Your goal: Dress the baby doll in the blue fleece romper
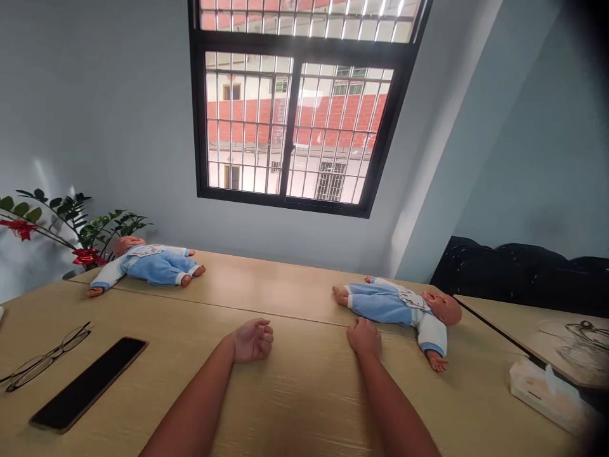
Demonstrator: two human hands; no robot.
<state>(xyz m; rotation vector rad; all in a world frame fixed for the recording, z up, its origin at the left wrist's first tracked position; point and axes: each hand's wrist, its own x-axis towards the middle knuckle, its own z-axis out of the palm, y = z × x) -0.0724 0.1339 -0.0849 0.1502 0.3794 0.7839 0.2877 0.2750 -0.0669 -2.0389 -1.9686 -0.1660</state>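
Note:
My left hand [254, 341] rests on its side on the wooden table [295, 387], fingers curled in loosely, with nothing visible in them. To its right, my right hand [364, 336] lies palm down in a fist and holds nothing that I can see. Just beyond that fist is a baby doll [385, 301] on its back, in light blue trousers and a white-sleeved top, its head to the right. A second, similarly dressed doll [157, 263] lies at the far left, head to the left, well away from my left hand.
Eyeglasses [52, 357] and a dark phone [90, 384] lie at the left. A tissue pack [547, 393] sits at the right edge, near cables [587, 336] on another table. A potted plant [95, 231] stands at the left; black chairs [514, 270] are behind at right. A barred window [290, 127] faces me.

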